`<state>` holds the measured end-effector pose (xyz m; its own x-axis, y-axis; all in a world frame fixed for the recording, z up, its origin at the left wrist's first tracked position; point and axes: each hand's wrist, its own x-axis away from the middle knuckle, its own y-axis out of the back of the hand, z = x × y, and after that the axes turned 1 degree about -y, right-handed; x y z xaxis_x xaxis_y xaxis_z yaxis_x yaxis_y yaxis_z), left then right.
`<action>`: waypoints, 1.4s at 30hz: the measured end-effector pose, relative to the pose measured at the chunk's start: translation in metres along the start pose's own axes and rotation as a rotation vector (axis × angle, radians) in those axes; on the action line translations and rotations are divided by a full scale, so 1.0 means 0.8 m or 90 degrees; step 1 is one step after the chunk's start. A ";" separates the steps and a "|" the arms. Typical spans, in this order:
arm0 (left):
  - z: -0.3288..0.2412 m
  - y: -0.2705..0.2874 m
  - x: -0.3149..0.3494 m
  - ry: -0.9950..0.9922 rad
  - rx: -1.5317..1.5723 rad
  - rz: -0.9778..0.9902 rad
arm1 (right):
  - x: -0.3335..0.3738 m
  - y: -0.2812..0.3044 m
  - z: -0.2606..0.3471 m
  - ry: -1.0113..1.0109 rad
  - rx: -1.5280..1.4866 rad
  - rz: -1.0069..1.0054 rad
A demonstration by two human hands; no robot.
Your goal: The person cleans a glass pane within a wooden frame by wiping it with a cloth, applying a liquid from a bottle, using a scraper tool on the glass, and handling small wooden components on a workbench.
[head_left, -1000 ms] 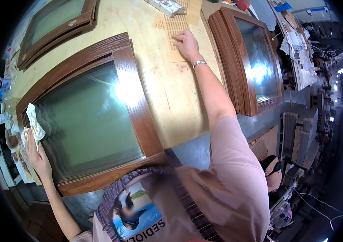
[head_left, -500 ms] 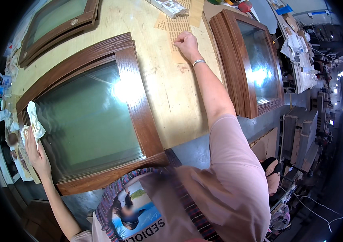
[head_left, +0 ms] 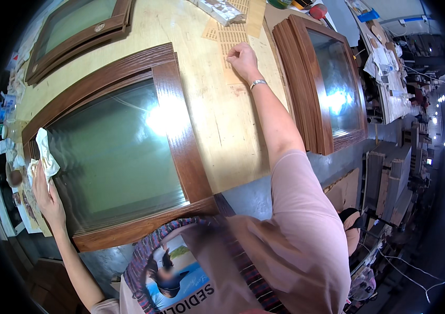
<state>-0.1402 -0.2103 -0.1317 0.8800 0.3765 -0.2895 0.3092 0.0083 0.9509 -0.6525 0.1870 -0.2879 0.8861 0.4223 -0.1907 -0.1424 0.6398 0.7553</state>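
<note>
My left hand (head_left: pixel 49 201) presses a crumpled white cloth (head_left: pixel 47 154) against the left side of a brown wooden framed glass panel (head_left: pixel 112 152). Its fingers are partly hidden by the cloth. Across the board, my right hand (head_left: pixel 243 60) is closed, thumb and fingers drawn together at a tan sheet of small printed labels (head_left: pixel 231 35). Whatever those fingers pinch, if anything, is too small to make out. A metal bracelet circles my right wrist. The framed panel lies flat, close to my body, and a lamp glares off its glass.
The work surface is a pale wooden board (head_left: pixel 214 131). To the right stands a stack of brown framed glass panels (head_left: pixel 306 83). Another panel (head_left: pixel 76 42) lies at the far left. A white speckled block (head_left: pixel 217 10) rests by the label sheets. Cluttered benches flank both sides.
</note>
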 end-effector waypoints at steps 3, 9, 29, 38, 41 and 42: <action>0.003 0.000 0.002 -0.004 -0.003 0.003 | 0.003 -0.001 -0.001 0.029 -0.020 -0.013; 0.008 -0.002 0.007 -0.002 0.003 0.002 | -0.008 0.006 -0.002 0.076 0.008 0.043; 0.006 0.001 0.005 -0.017 -0.003 0.005 | 0.003 -0.010 0.002 0.077 -0.008 -0.130; 0.005 0.001 0.004 -0.013 0.000 0.005 | 0.009 -0.011 -0.004 0.099 -0.021 -0.170; 0.006 0.001 0.004 -0.010 -0.005 0.009 | 0.012 -0.012 -0.003 0.113 0.000 -0.175; 0.006 0.001 0.004 -0.009 -0.004 0.010 | 0.012 -0.013 -0.002 0.114 0.006 -0.175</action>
<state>-0.1353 -0.2132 -0.1323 0.8899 0.3634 -0.2757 0.2926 0.0089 0.9562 -0.6433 0.1859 -0.2986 0.7986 0.3414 -0.4956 0.0969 0.7399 0.6657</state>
